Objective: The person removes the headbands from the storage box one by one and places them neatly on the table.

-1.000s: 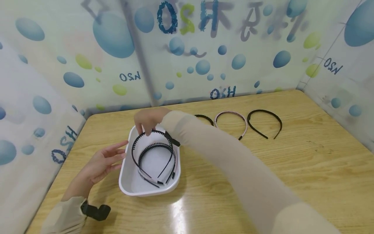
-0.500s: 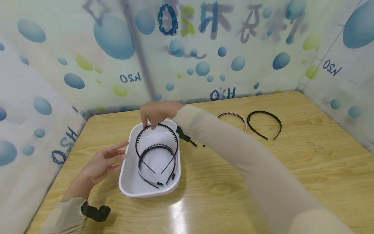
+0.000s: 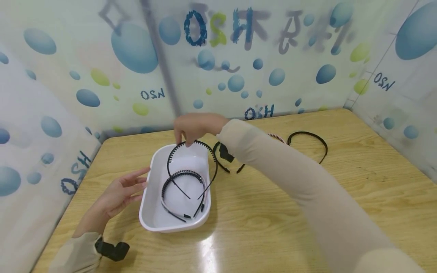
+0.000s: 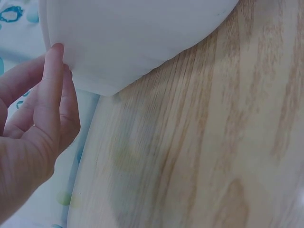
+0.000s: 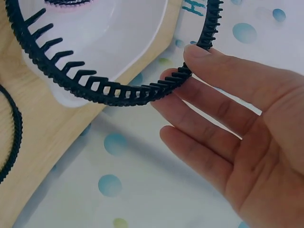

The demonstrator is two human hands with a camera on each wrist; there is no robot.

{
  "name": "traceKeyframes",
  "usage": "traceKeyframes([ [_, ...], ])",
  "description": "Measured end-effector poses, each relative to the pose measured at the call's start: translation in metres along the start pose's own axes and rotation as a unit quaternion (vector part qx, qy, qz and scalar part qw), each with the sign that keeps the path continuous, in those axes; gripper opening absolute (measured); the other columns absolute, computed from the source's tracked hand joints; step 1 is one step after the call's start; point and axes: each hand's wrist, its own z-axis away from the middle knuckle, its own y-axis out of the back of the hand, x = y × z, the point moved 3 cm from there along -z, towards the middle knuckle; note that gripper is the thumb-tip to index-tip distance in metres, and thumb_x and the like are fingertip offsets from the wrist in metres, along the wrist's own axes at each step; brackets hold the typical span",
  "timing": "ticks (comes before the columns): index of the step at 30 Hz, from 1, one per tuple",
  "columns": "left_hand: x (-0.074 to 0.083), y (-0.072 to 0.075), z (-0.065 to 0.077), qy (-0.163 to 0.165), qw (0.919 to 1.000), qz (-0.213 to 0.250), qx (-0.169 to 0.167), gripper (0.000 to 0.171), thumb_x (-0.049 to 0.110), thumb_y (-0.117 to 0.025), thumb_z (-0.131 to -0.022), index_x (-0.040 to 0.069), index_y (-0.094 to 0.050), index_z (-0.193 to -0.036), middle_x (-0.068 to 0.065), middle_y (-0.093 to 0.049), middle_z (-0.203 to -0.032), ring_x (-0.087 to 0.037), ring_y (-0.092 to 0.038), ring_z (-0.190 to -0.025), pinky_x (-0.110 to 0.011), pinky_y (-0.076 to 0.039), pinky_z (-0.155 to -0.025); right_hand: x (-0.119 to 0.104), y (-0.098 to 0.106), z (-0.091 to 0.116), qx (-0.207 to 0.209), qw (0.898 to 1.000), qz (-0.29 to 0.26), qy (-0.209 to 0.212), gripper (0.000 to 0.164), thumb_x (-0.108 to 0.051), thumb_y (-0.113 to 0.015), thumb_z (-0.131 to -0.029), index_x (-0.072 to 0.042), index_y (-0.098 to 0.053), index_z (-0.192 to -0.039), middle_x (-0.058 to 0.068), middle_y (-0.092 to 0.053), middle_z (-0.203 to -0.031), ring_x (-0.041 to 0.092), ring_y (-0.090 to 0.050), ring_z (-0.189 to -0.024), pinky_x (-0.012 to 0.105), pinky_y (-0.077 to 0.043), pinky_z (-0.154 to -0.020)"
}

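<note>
My right hand [image 3: 198,126] pinches a black toothed headband [image 5: 102,94] at the top of its curve, between thumb and fingers. The band hangs over the far right part of a white plastic basin [image 3: 147,222], its two ends pointing down and toward me. Inside the basin, black and pink headbands [image 3: 163,189] lie overlapping one another. On the basin's left side my left hand [image 3: 119,195] rests with extended fingertips against the outer wall, just under the rim. In the left wrist view those fingers [image 4: 54,80] touch the white wall.
On the wooden table [image 3: 259,227], right of the basin, another black headband [image 3: 223,167] is partly covered by the right wrist. Farther right are a pink headband [image 3: 278,138], mostly behind the sleeve, and a black one [image 3: 325,146]. A bubble-patterned sheet [image 3: 235,94] stands behind the table.
My right hand has drawn the black headband up and to the right, away from the headbands in the basin. The left hand has stayed at the basin's side.
</note>
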Motion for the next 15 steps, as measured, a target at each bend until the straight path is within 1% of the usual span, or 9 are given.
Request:
traceKeyframes([
  [5, 0.000, 0.000, 0.001, 0.000, 1.0000, 0.003, -0.003, 0.042, 0.003, -0.056, -0.090, 0.023, -0.056, -0.127, -0.001, -0.059, -0.108, -0.013, -0.061, -0.095, -0.028, -0.053, -0.078, 0.008, 0.000, 0.012, -0.001, 1.000, 0.004, -0.001, 0.029, -0.004, -0.066, -0.084, -0.011, -0.067, -0.111, 0.002, -0.064, -0.111, 0.016, -0.059, -0.097, 0.023, -0.048, -0.081],
  [11, 0.000, 0.000, 0.001, -0.005, 0.9999, 0.007, -0.010, 0.041, 0.002, -0.055, -0.091, 0.024, -0.057, -0.125, 0.000, -0.059, -0.108, -0.013, -0.061, -0.096, -0.028, -0.052, -0.078, 0.020, -0.004, 0.029, -0.004, 1.000, 0.004, -0.016, 0.029, -0.005, -0.066, -0.084, -0.011, -0.066, -0.112, 0.003, -0.062, -0.114, 0.017, -0.059, -0.099, 0.025, -0.048, -0.083],
  [15, 0.000, -0.001, 0.001, -0.002, 0.9999, 0.007, -0.008, 0.041, 0.003, -0.056, -0.091, 0.024, -0.057, -0.126, 0.000, -0.059, -0.108, -0.012, -0.060, -0.096, -0.028, -0.052, -0.078, 0.029, -0.009, 0.039, 0.002, 1.000, -0.004, -0.026, 0.028, -0.004, -0.065, -0.084, -0.012, -0.067, -0.111, 0.002, -0.063, -0.111, 0.016, -0.059, -0.096, 0.026, -0.049, -0.082],
])
